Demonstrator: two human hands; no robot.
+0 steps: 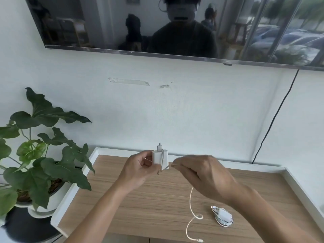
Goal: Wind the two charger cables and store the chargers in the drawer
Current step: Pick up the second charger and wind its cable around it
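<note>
White wall rises behind a wood-grain counter (157, 199) with a white raised rim, and a dark wall-mounted screen (175, 23) hangs above. You hold a white cube-shaped charger (158, 159) above the counter, your left hand (138, 170) clamped around its side. 1 turn of its cream-white cable (190, 199) crosses the charger's front; your right hand (201, 174) pinches the cable just beside the charger. The rest of it drops to the counter, loops once, and ends in a plug at the near edge. To your right, the 2nd white charger with its wound white cable (223, 216) lies on the counter. A green leafy plant in a white pot (40, 163) stands left of the counter.
</note>
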